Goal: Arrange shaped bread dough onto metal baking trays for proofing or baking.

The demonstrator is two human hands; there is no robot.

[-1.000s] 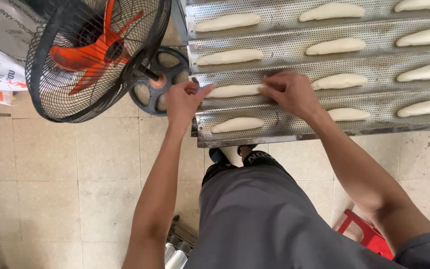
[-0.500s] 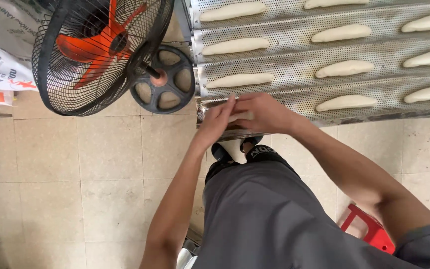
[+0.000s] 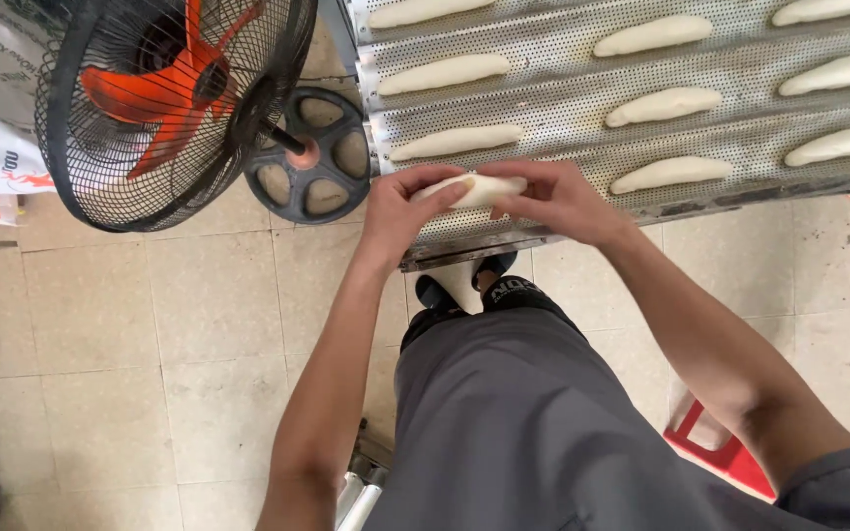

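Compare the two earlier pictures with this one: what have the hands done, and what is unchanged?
A second ago both hands lay apart on dough in the tray. They then came together at its near edge. Now the left hand and right hand hold one dough piece between them, lifted at the near edge of the perforated tray. The other dough pieces lie in their rows as before; the fan stays beside the tray.

Matt, smooth dough piece (image 3: pixel 479 189) over dull perforated metal tray (image 3: pixel 563 108).
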